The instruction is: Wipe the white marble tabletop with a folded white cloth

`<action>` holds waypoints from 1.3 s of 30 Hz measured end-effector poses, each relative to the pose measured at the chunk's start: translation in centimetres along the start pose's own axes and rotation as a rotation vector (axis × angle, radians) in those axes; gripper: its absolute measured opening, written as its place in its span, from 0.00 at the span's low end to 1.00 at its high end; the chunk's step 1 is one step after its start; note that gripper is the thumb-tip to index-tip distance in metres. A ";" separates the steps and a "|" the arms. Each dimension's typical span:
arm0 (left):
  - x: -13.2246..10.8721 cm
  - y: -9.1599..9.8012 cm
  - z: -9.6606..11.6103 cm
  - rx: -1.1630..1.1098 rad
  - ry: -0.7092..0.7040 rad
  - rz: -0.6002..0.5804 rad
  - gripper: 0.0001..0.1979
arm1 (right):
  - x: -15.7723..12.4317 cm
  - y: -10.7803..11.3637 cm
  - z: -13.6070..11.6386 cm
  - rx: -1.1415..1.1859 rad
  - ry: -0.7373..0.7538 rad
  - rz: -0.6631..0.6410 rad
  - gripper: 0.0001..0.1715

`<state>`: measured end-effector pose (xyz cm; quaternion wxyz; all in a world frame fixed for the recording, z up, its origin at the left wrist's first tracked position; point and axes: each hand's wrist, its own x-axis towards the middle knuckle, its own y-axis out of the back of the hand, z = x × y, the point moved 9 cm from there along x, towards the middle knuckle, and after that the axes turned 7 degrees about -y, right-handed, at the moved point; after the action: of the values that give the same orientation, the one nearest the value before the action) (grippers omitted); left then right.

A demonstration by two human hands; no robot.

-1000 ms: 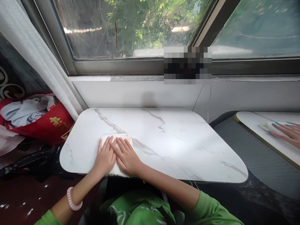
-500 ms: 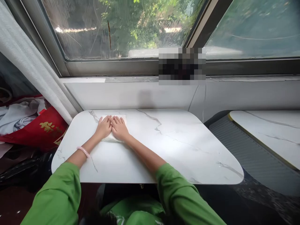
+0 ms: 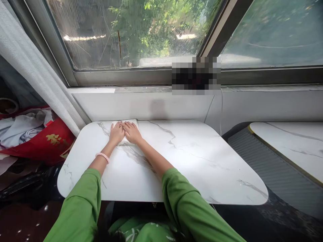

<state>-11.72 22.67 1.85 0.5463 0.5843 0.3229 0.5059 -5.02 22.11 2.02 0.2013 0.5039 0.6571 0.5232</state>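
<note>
We have both hands flat on a small white folded cloth [image 3: 126,131] at the far edge of the white marble-patterned bench [image 3: 181,161], a little left of centre in the frame and close under the pale wall below the window sill [image 3: 141,89]. Our left hand [image 3: 116,133] and right hand [image 3: 132,132] lie side by side, touching at the forefingers, with the fingers [image 3: 114,126] spread open and pressed down on the cloth rather than curled round it; nothing is pinched or lifted. The cloth shows only as a thin pale margin above and beside the hands, and it may be a folded paper towel instead, since it blends into the bench top. To do this wiping well, we judge that we should keep the palms level so the whole cloth bears on the surface, hold the two hands together so the fold does not open, and work in straight overlapping strips. At the far edge we should keep the fingertips from running into the wall. The pink bead bracelet [image 3: 102,156] sits on our left wrist, and the green sleeves [image 3: 78,208] fill the lower frame. A red bag with gold lettering [image 3: 54,139] lies at the left, beside a white curtain [image 3: 37,74], and a second marble-patterned bench [image 3: 292,144] sits at the right.
</note>
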 end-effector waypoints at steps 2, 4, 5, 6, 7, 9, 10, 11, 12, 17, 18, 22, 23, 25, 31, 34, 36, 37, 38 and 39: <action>-1.3 0.2 1.3 0.000 -0.005 0.008 0.23 | -1.7 0.4 -0.1 -0.019 0.018 -0.002 0.31; -3.2 0.2 3.3 0.004 -0.008 0.011 0.24 | -4.0 0.8 -0.2 -0.038 0.053 -0.011 0.31; -4.4 0.3 4.4 0.008 -0.005 0.010 0.24 | -5.5 1.1 -0.2 -0.045 0.080 -0.022 0.31; -5.6 0.3 5.6 0.012 -0.003 0.007 0.24 | -7.1 1.3 -0.3 -0.051 0.110 -0.034 0.31; -7.0 0.4 6.8 0.014 -0.001 0.005 0.25 | -8.9 1.6 -0.5 -0.055 0.142 -0.046 0.32; -9.6 0.5 9.6 0.001 -0.037 -0.010 0.25 | -12.6 2.4 -0.7 -0.070 0.187 -0.057 0.32; -10.9 0.5 11.1 -0.013 -0.074 -0.022 0.26 | -14.4 2.8 -0.9 -0.079 0.198 -0.059 0.32; -12.0 0.6 12.5 -0.027 -0.116 -0.034 0.26 | -16.2 3.3 -1.0 -0.086 0.203 -0.061 0.33; -13.1 0.6 13.9 -0.038 -0.158 -0.045 0.27 | -17.8 3.7 -1.3 -0.092 0.207 -0.064 0.34; -16.6 1.0 18.4 -0.044 -0.294 -0.072 0.28 | -23.3 5.2 -2.0 -0.111 0.193 -0.066 0.40; -16.7 1.1 18.9 -0.041 -0.311 -0.077 0.28 | -23.7 5.3 -2.0 -0.114 0.182 -0.065 0.41; -16.3 0.9 19.1 -0.028 -0.372 -0.112 0.28 | -23.6 5.5 -1.3 -0.119 0.125 -0.087 0.40; -16.1 0.9 18.9 -0.026 -0.397 -0.125 0.28 | -23.2 5.5 -1.1 -0.118 0.106 -0.105 0.39; -15.6 0.8 18.5 -0.021 -0.452 -0.153 0.27 | -22.2 5.3 -0.5 -0.112 0.075 -0.159 0.36; -10.8 -0.6 16.0 0.019 -0.473 -0.196 0.27 | -17.5 4.2 1.9 -0.085 0.019 -0.239 0.35; -6.2 -2.0 15.0 0.023 -0.501 -0.195 0.27 | -13.9 4.4 4.6 -0.105 -0.085 -0.133 0.34; -2.8 -2.9 14.6 0.020 -0.516 -0.177 0.27 | -11.4 4.7 6.6 -0.110 -0.120 -0.062 0.34; -1.1 -3.2 14.4 0.018 -0.509 -0.162 0.27 | -10.2 4.8 7.5 -0.108 -0.127 -0.035 0.34; 0.5 -3.5 14.3 0.016 -0.490 -0.142 0.27 | -9.0 5.0 8.4 -0.102 -0.132 -0.014 0.34; 2.0 -3.7 14.1 0.015 -0.464 -0.122 0.26 | -7.9 5.2 9.3 -0.094 -0.135 0.002 0.33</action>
<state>2.77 20.82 0.26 0.6311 0.6684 0.2270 0.3217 7.94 19.48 1.07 0.2681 0.5286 0.6163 0.5185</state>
